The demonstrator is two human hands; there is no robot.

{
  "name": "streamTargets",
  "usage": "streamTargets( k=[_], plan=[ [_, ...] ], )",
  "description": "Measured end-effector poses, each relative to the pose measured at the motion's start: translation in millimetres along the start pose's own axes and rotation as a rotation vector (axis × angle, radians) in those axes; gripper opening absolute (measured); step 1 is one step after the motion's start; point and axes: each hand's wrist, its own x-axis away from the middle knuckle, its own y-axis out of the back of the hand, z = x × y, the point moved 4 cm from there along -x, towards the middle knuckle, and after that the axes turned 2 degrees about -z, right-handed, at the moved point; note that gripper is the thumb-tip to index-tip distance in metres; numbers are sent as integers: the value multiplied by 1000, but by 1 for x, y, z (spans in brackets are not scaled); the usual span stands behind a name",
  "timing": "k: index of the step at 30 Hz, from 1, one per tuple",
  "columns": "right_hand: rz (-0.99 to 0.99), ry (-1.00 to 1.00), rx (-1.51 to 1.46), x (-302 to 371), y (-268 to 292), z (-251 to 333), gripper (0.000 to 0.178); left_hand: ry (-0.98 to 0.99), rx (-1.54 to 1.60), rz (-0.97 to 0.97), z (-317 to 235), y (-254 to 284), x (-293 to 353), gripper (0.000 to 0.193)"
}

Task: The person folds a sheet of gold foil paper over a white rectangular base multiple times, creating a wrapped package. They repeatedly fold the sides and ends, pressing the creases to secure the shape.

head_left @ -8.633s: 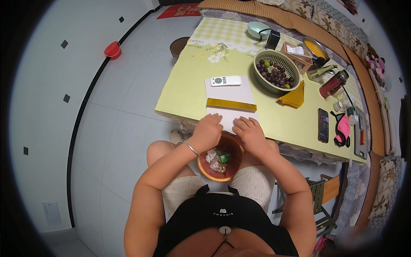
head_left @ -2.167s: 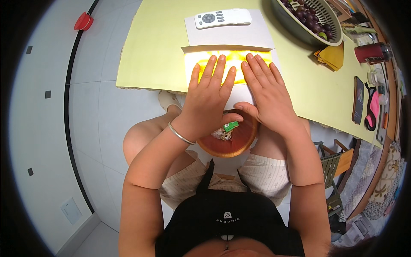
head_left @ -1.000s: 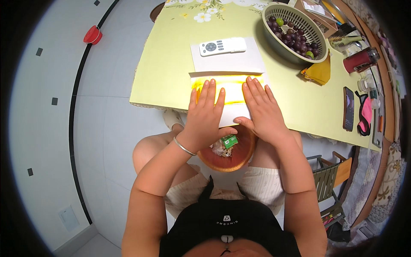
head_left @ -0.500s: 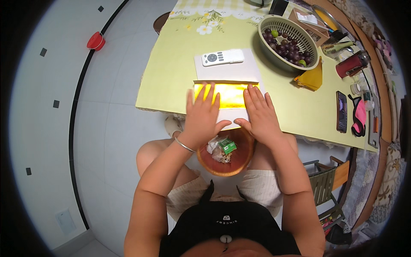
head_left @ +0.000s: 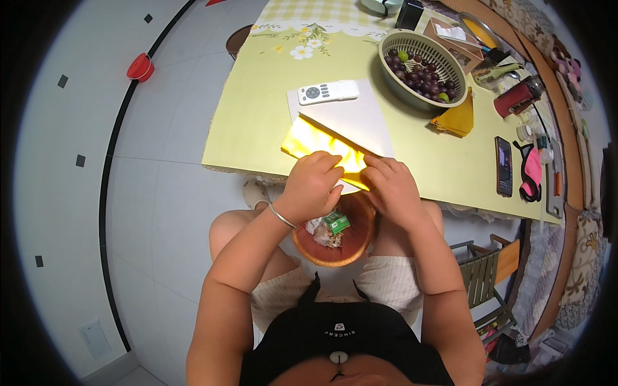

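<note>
Gold sheet (head_left: 315, 137) now slanted, hands (head_left: 312, 185) curled

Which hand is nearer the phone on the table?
Right. The right hand, at the shiny yellow sheet, is left of the phone; the left hand, also at the sheet, is farther left.

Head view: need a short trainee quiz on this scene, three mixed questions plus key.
1. True or false: the white remote lies on the white sheet.
2. The left hand and right hand both touch which item?
A) the pink eye mask
B) the shiny yellow sheet
C) the red bucket
3. Fill in: between the person's knees stands a round reddish-brown ____.

Key: 1 true; 2 B; 3 bin.
</note>
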Motion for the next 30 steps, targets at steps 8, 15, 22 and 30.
streamTargets(
  k=[8,15,22,30],
  plan=[
    [-180,-149,-391,-7,-3,-22,10,139,7,-112,-6,-6,-1,17],
    [-260,-425,-377,-12,-19,-33,16,305,30,-209,8,-18,-8,13],
    [-368,-231,-182,-12,-11,-21,32,390,-69,-151,15,-22,-19,18],
    [73,38,1,1,-34,18,88,365,-67,-170,16,-24,-18,18]
  ],
)
